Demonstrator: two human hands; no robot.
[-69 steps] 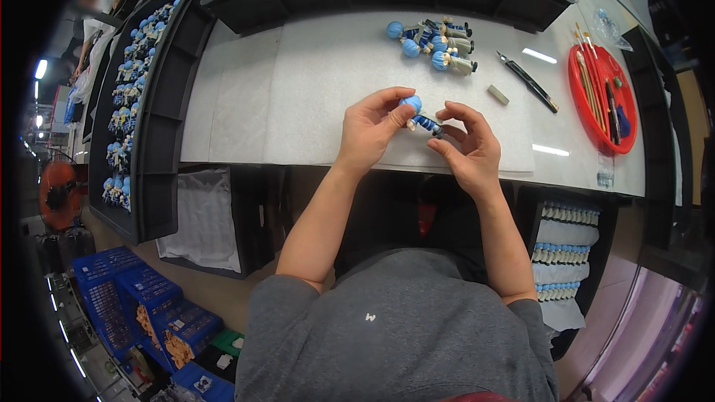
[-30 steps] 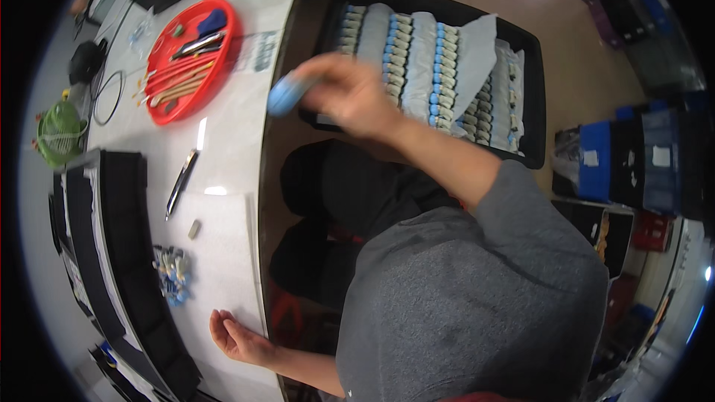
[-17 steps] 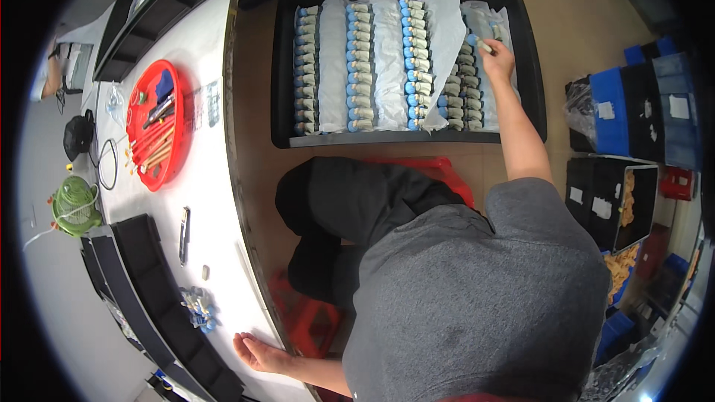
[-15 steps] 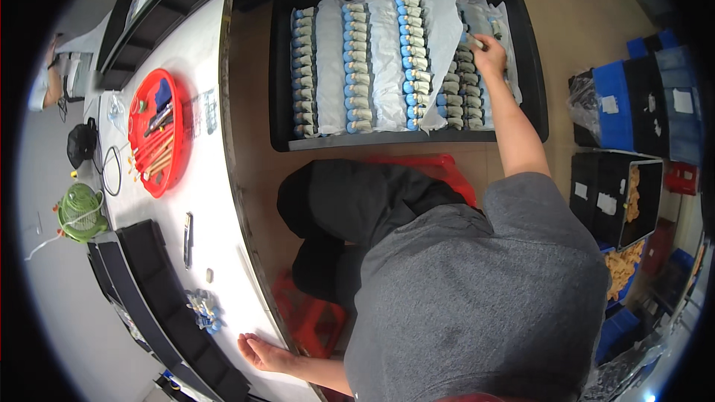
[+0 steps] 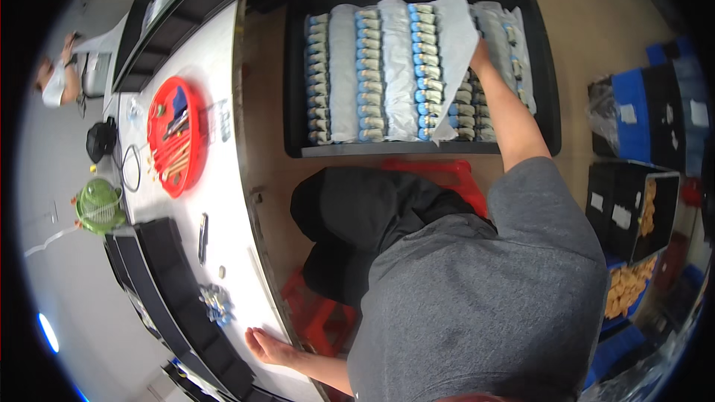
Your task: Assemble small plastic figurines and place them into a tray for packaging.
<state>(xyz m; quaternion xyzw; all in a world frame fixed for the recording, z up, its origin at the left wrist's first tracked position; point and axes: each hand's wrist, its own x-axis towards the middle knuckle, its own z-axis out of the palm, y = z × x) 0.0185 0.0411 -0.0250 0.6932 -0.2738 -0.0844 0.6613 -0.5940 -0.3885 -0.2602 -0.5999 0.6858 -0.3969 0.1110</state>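
Observation:
My right hand (image 5: 480, 56) reaches into a large black tray (image 5: 553, 97), its fingers hidden behind a raised white sheet (image 5: 456, 52). Whether it holds anything does not show. Rows of small blue and cream figurines (image 5: 369, 74) fill the tray, with white padded strips (image 5: 342, 74) between them. Darker-looking pieces (image 5: 463, 115) lie beside the sheet, and a few small pieces (image 5: 516, 65) rest on the rightmost white strip. My left hand (image 5: 269, 348) lies on the white table near its edge, fingers loosely bent, with nothing visible in it.
On the white table (image 5: 223, 216) are a red basket (image 5: 196, 141) of tools and sticks, a black cutter-like tool (image 5: 203, 238) and a cluster of small blue-grey pieces (image 5: 216, 304). A green fan (image 5: 100, 205) stands beyond. Bins with tan pieces (image 5: 629, 286) stand at right.
My right hand has moved behind the white sheet; a small piece showed in its fingers before. Several pieces now show on the rightmost strip. The view has shifted slightly; my left hand stays on the table.

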